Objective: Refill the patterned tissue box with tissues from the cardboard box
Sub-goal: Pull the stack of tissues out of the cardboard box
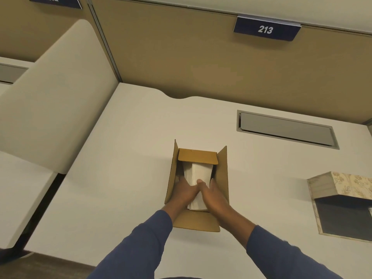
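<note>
An open brown cardboard box sits in the middle of the white desk, flaps up. Inside it lies a white stack of tissues. My left hand and my right hand are both inside the box, closed around the stack's near end from either side, thumbs on top. The patterned tissue box stands at the right edge of the view with its floral lid swung up; its dark interior faces me. A small white bit shows at its right edge.
The white desk has a grey cable hatch at the back right. A tan partition with a sign reading 213 closes off the back. A curved cream divider stands on the left.
</note>
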The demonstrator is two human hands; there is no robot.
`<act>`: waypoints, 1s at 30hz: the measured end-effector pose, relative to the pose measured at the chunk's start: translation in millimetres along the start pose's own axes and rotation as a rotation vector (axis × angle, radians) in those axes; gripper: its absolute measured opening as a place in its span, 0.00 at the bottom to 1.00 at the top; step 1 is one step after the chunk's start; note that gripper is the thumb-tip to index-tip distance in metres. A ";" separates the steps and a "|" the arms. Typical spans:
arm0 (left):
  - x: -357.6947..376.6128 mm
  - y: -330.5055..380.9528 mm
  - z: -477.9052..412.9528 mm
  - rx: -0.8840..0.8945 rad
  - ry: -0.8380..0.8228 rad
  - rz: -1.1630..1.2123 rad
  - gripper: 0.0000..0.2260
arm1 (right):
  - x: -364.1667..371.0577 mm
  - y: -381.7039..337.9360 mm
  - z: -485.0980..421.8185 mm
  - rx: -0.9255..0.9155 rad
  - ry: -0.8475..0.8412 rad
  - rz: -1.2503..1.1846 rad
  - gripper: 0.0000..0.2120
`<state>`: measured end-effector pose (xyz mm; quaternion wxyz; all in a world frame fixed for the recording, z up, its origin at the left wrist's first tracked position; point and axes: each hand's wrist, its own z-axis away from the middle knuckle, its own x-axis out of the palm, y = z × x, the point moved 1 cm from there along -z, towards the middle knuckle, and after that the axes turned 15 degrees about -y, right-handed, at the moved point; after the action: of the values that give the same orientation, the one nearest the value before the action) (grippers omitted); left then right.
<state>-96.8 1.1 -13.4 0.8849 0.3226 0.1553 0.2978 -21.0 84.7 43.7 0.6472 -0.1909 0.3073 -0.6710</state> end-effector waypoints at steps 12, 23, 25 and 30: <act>-19.7 22.2 8.1 -0.120 -0.178 0.372 0.21 | 20.3 72.4 81.3 -0.251 -0.027 0.494 0.39; -30.8 48.5 43.3 -0.163 -0.299 0.431 0.15 | 7.2 71.6 78.0 -0.330 0.051 0.291 0.20; -30.2 50.7 52.7 -0.154 -0.310 0.435 0.15 | 2.0 69.5 78.1 -0.331 0.041 0.238 0.19; -24.9 57.4 87.1 -0.137 -0.298 0.403 0.22 | -9.4 63.7 83.7 -0.352 -0.039 -0.075 0.20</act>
<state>-99.9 -20.9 91.5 0.8405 0.3268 -0.0648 0.4273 82.4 81.8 64.8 0.5842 -0.3256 0.3999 -0.6267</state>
